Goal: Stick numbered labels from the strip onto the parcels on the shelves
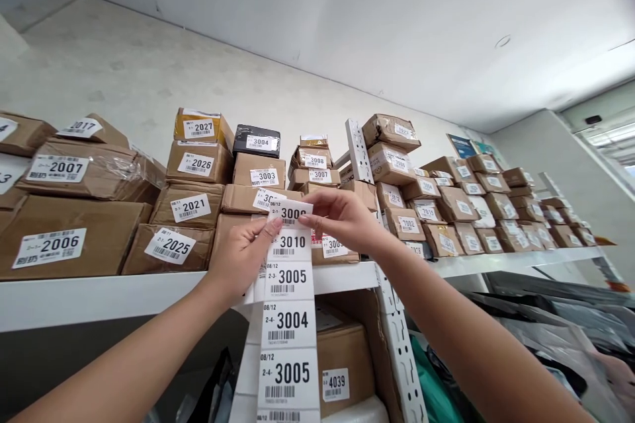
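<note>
A long strip of white printed labels [289,324] hangs down in front of the shelf, each label bearing a date, a large number and a barcode. My left hand [243,248] grips the strip near its top, the thumb pressed on its front. At the upper right edge, my right hand [342,218] pinches the top label with thumb and fingertips, partly covering its number. Behind my hands sit cardboard boxes, among them one labelled 3003 [260,168] and a dark package labelled 3004 [256,139]. Part of the strip folds behind itself lower down.
A white shelf [124,301] carries stacked, numbered parcels, including a large box marked 2006 [99,251]. A perforated white post [397,337] stands right of my hands. Below it, a box labelled 4039 [347,363] rests, and bagged parcels [560,317] lie at lower right.
</note>
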{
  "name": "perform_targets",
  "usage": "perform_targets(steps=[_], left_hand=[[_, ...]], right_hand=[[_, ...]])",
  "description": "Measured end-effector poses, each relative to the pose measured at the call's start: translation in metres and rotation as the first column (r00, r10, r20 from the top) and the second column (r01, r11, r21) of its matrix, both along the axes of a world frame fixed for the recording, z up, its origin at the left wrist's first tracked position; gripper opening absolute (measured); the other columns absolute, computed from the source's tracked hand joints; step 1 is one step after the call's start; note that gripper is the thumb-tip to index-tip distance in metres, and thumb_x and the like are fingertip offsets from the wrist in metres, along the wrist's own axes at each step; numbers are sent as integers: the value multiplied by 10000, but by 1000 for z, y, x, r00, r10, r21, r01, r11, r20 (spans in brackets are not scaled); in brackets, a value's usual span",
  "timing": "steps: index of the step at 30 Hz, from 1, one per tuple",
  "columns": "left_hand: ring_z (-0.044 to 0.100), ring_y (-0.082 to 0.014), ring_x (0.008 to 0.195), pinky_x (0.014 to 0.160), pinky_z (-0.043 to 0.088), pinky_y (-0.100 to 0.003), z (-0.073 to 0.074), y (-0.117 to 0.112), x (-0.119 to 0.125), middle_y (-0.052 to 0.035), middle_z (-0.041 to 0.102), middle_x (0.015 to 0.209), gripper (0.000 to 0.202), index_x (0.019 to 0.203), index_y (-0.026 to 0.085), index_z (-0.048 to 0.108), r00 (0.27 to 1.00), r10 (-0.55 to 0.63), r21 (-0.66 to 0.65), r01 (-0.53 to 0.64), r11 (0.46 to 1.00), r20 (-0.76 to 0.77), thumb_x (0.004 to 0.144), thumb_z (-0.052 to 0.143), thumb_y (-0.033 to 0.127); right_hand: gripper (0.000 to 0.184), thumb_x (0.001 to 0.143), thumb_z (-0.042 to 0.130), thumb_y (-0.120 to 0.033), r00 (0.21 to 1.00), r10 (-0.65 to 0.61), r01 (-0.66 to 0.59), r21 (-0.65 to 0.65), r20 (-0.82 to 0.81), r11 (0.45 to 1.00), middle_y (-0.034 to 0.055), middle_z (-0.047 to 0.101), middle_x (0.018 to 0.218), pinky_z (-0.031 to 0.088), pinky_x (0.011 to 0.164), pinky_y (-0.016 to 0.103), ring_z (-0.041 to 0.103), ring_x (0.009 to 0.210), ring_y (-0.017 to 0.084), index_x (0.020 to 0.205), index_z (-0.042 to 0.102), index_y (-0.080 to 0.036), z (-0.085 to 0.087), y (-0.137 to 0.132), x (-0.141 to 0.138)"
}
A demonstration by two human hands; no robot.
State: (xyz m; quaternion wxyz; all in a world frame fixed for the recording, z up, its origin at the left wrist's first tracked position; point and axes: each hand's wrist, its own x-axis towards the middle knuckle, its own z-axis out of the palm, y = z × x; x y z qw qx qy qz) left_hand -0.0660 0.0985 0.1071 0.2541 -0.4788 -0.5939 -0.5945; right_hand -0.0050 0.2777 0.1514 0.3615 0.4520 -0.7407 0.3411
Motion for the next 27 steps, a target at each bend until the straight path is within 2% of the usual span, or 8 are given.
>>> perform_targets(steps=[3, 6, 9, 12, 16, 20, 23, 27], left_hand=[[564, -121, 599, 533, 442, -226, 1, 14, 4, -4, 662, 704, 321, 846, 193, 670, 994, -94, 45, 91, 995, 60, 708, 685, 483], [525, -106, 542, 494, 409, -214, 4, 27, 8, 16, 632, 645, 296, 777, 182, 642, 990, -126, 124, 117, 985, 65, 698, 695, 462], [447, -83, 494, 462, 348, -196, 8, 33, 7, 42, 552, 551, 337, 656, 175, 589, 999, 40, 154, -38, 987, -9, 752, 626, 496], [414, -77, 491, 455, 320, -189, 11, 33, 3, 52, 504, 522, 384, 624, 177, 552, 982, 177, 211, -159, 964, -67, 773, 588, 529], [454, -79, 504, 464, 344, -182, 13, 28, -1, 51, 543, 560, 305, 738, 187, 604, 992, 99, 168, -85, 982, -79, 760, 626, 490], [540, -113, 562, 506, 422, -210, 15, 23, -1, 12, 625, 649, 266, 856, 182, 639, 1000, 27, 175, -26, 984, -2, 749, 650, 425], [479, -100, 511, 459, 363, -202, 19, 20, 0, 22, 570, 579, 304, 779, 170, 638, 987, 162, 220, -158, 963, -1, 772, 605, 473], [391, -86, 450, 419, 283, -205, 23, 20, 7, 39, 487, 492, 405, 644, 171, 583, 955, 296, 245, -291, 925, 14, 806, 523, 537]], right_hand=[[156, 728, 699, -265, 998, 40, -47, -162, -46, 986, -35, 609, 677, 483, 504, 233, 567, 564, 83, 849, 625, -200, -13, -4, -4], [185, 707, 718, -246, 993, -3, -30, -283, -114, 959, -46, 584, 641, 476, 489, 229, 552, 551, 82, 850, 609, -200, -11, -4, -9], [158, 703, 722, -270, 989, -52, -6, -380, -140, 925, -25, 595, 649, 474, 492, 220, 555, 578, 84, 712, 587, -189, -5, -7, -11], [171, 671, 751, -293, 999, -30, 19, -438, -19, 899, -9, 623, 696, 476, 510, 218, 568, 623, 90, 711, 619, -192, 1, -12, -13], [141, 659, 765, -256, 977, 61, 27, -404, 204, 915, 12, 650, 728, 442, 491, 224, 562, 604, 89, 738, 671, -186, 16, -16, -11], [103, 653, 757, -157, 978, -13, 79, -309, 209, 948, 2, 634, 626, 429, 494, 231, 535, 548, 81, 684, 659, -168, 25, -18, -9], [94, 676, 740, -173, 989, -52, 93, -310, 138, 946, -3, 633, 619, 449, 520, 245, 543, 550, 84, 697, 649, -168, 19, -23, -13], [70, 721, 701, -216, 975, -177, 131, -296, -134, 946, 4, 647, 683, 471, 550, 272, 569, 606, 107, 700, 642, -186, 14, -28, -17]])
